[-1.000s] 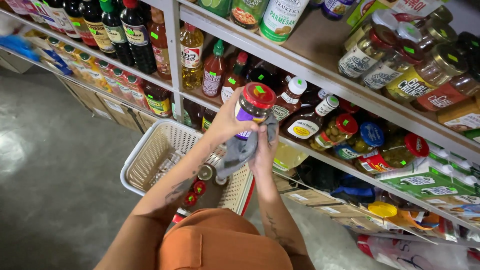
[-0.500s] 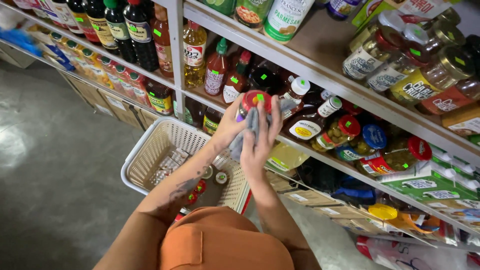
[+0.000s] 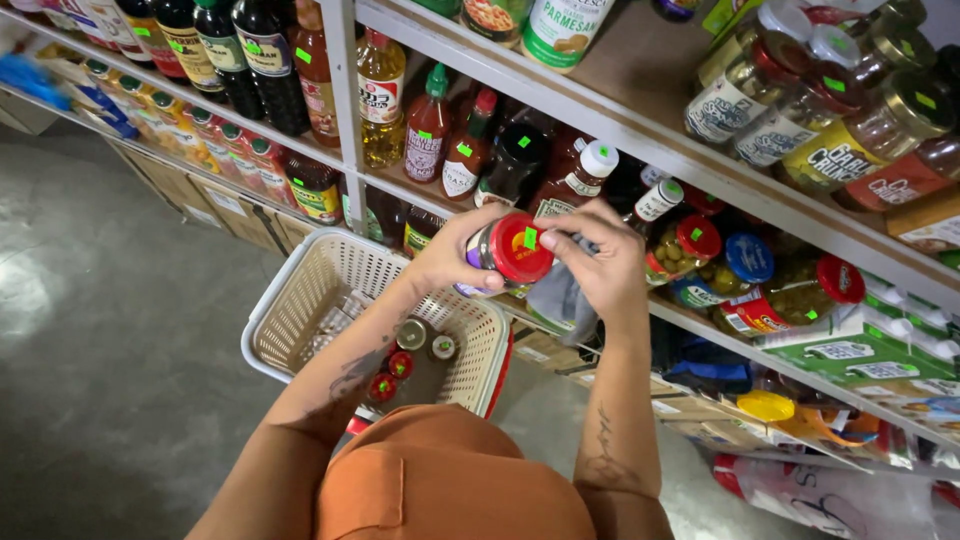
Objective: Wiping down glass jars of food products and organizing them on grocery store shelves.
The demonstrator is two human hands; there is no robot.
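My left hand [image 3: 455,255] grips a jar with a red lid [image 3: 508,250] from the side, holding it above the right end of a cream plastic basket [image 3: 310,300]. My right hand [image 3: 595,265] presses a grey cloth [image 3: 560,300] against the jar's lid and right side. The jar is tilted with its lid facing me, and a small green sticker sits on the lid. Both hands are level with the middle shelf of bottles.
Metal shelves [image 3: 640,140] hold dark sauce bottles, red-capped bottles and jars on several levels. The basket holds a few small jars and red-capped bottles [image 3: 400,365]. Grey concrete floor [image 3: 120,330] lies to the left. Boxes and packets sit on the lowest shelf at right.
The jar has come down from upright at shelf height and now tilts lid-first toward me. My right hand with the cloth has moved from below the jar onto its lid.
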